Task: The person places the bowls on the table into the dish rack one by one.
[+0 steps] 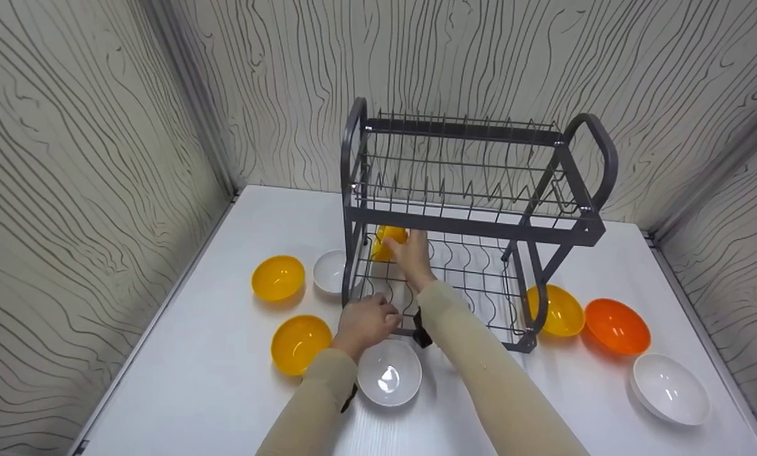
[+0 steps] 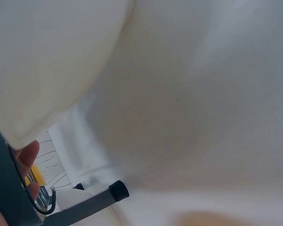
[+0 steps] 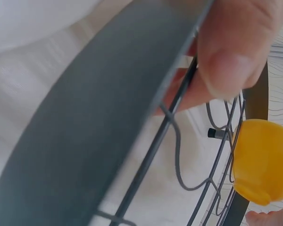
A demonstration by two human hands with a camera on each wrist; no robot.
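Observation:
A two-tier dark metal dish rack (image 1: 473,223) stands on the white table. My right hand (image 1: 413,256) reaches into its lower tier and holds a small yellow bowl (image 1: 381,248) tipped on its side near the left end. In the right wrist view that bowl (image 3: 264,160) stands against the wires, a fingertip (image 3: 271,217) beside it. My left hand (image 1: 367,322) grips the front rail of the lower tier near its left corner. Its fingers (image 2: 29,155) show past the dark frame in the left wrist view. Close below this hand sits a white bowl (image 1: 390,373).
Left of the rack lie two yellow bowls (image 1: 278,278) (image 1: 300,345) and a small white bowl (image 1: 330,272). To the right are a yellow bowl (image 1: 557,310), an orange bowl (image 1: 618,326) and a white bowl (image 1: 671,389). Patterned panels (image 1: 448,57) enclose the table.

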